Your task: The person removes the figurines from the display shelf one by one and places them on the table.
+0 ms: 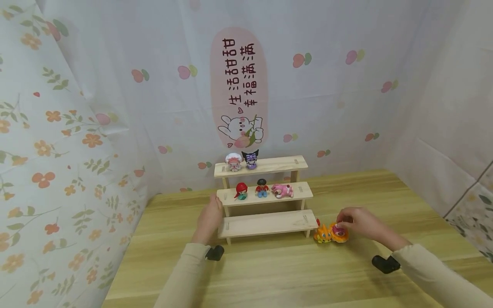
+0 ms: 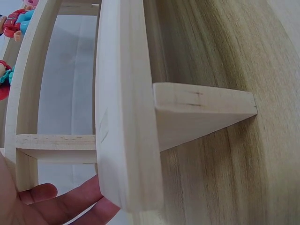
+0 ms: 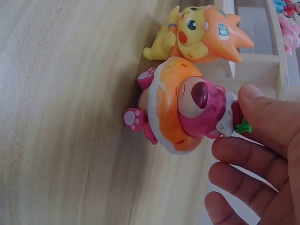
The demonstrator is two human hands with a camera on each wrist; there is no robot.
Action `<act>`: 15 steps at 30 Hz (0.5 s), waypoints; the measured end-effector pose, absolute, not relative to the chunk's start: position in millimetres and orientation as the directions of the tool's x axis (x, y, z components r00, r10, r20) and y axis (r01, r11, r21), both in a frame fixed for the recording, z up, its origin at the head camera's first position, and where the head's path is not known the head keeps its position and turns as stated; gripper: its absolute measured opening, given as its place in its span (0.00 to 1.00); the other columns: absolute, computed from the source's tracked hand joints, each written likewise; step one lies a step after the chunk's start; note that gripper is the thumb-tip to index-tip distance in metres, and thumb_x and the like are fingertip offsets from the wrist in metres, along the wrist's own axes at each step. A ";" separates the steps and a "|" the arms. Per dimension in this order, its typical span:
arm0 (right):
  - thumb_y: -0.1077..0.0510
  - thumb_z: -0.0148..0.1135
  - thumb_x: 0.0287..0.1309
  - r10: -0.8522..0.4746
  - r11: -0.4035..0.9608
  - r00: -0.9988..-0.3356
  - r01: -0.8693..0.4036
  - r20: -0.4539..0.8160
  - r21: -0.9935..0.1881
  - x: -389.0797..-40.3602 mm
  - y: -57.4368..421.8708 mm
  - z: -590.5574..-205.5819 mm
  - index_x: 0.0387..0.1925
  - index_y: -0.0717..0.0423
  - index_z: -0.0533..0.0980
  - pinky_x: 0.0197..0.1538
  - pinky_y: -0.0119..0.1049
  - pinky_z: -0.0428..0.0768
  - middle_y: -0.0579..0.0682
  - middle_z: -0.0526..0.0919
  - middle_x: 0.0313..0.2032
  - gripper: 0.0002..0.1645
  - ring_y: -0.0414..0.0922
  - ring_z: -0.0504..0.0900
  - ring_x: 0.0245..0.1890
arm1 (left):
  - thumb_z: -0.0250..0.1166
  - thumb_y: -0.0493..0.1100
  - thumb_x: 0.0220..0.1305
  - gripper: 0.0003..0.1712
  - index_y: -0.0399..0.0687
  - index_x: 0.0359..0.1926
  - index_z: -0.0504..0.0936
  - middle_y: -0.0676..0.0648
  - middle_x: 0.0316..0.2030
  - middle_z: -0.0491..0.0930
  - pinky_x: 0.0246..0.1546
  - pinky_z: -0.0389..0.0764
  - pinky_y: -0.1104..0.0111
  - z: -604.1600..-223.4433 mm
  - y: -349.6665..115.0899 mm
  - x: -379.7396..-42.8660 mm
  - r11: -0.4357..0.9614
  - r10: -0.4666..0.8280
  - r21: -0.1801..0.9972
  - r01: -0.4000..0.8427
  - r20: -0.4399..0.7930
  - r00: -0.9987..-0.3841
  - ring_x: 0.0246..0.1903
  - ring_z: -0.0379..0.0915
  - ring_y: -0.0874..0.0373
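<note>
At the left end of a three-tier wooden shelf (image 1: 265, 223), my left hand (image 1: 209, 220) rests with its fingers (image 2: 70, 201) against the ends of the tiers. My right hand (image 1: 356, 220) is to the right of the shelf and pinches a pink bear figurine (image 3: 201, 105) by the top of its head, at a strawberry cap. An orange ring (image 3: 168, 108) goes round the bear's body. Beside it, touching or almost touching, stands a yellow figurine with an orange spiky hood (image 3: 213, 35). The bear's feet are close to the table; contact cannot be told.
On the top tier sit a white-hatted pink figurine (image 1: 233, 162) and a black-and-purple one (image 1: 251, 160). The middle tier bears a red-haired figurine (image 1: 241, 191), a red-jacketed one (image 1: 262, 188) and a lying pink one (image 1: 283, 191). Patterned cloth (image 1: 165, 107) hangs behind the wooden table (image 1: 269, 273).
</note>
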State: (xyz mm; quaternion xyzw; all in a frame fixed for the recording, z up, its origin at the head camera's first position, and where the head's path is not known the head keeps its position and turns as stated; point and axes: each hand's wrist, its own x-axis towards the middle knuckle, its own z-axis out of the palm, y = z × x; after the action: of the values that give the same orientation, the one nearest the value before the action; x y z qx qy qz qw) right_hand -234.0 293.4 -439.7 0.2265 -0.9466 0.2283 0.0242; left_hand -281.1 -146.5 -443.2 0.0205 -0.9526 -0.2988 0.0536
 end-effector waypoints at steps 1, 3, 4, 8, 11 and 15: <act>0.59 0.68 0.53 -0.417 0.793 -0.896 -0.441 0.152 -0.421 -233.8 293.6 -440.0 0.28 0.49 0.79 0.27 0.29 0.72 0.37 0.78 0.24 0.04 0.28 0.71 0.24 | 0.35 0.46 0.76 0.17 0.39 0.51 0.63 0.35 0.25 0.77 0.20 0.71 0.55 -443.3 -146.4 -281.3 0.821 -0.070 0.572 -0.005 0.092 -0.993 0.25 0.77 0.42; 0.59 0.67 0.54 -0.416 0.792 -0.896 -0.440 0.154 -0.423 -233.8 294.4 -440.5 0.28 0.49 0.79 0.27 0.28 0.72 0.37 0.79 0.24 0.04 0.28 0.71 0.24 | 0.35 0.46 0.76 0.17 0.39 0.50 0.63 0.36 0.24 0.77 0.19 0.70 0.55 -443.4 -146.3 -281.8 0.820 -0.070 0.572 -0.004 0.094 -0.993 0.25 0.77 0.43; 0.59 0.67 0.55 -0.415 0.791 -0.897 -0.439 0.154 -0.425 -234.1 294.8 -440.9 0.27 0.48 0.79 0.27 0.28 0.72 0.37 0.79 0.24 0.04 0.28 0.71 0.23 | 0.35 0.46 0.76 0.17 0.39 0.50 0.63 0.36 0.24 0.77 0.19 0.70 0.55 -443.4 -146.3 -282.1 0.819 -0.070 0.574 -0.003 0.095 -0.993 0.25 0.77 0.43; 0.57 0.65 0.57 -0.405 0.795 -0.903 -0.424 0.141 -0.434 -235.8 294.9 -442.3 0.28 0.48 0.79 0.26 0.29 0.72 0.37 0.79 0.24 0.04 0.28 0.71 0.23 | 0.35 0.46 0.76 0.17 0.39 0.51 0.63 0.35 0.26 0.78 0.21 0.71 0.55 -443.2 -146.7 -281.9 0.817 -0.077 0.576 -0.012 0.089 -0.993 0.27 0.78 0.42; 0.55 0.63 0.59 -0.391 0.801 -0.912 -0.404 0.125 -0.442 -236.5 293.7 -443.0 0.28 0.48 0.79 0.26 0.29 0.71 0.37 0.78 0.24 0.05 0.29 0.70 0.22 | 0.35 0.46 0.76 0.17 0.39 0.52 0.63 0.35 0.27 0.78 0.21 0.71 0.55 -443.1 -146.7 -281.6 0.816 -0.083 0.578 -0.022 0.079 -0.993 0.27 0.78 0.42; 0.54 0.60 0.62 -0.372 0.809 -0.923 -0.376 0.101 -0.453 -236.3 291.9 -443.3 0.27 0.48 0.78 0.26 0.29 0.70 0.37 0.77 0.22 0.08 0.30 0.69 0.20 | 0.36 0.46 0.76 0.17 0.40 0.51 0.64 0.36 0.26 0.78 0.21 0.71 0.56 -443.2 -146.0 -281.6 0.821 -0.086 0.571 -0.027 0.076 -0.993 0.27 0.78 0.43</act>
State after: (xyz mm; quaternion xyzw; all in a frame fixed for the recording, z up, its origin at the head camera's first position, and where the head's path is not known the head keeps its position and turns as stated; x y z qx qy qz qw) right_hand -236.3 291.9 -443.3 0.1968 -0.9509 0.2388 0.0036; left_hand -281.6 -146.0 -443.2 0.0296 -0.9528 -0.2981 0.0493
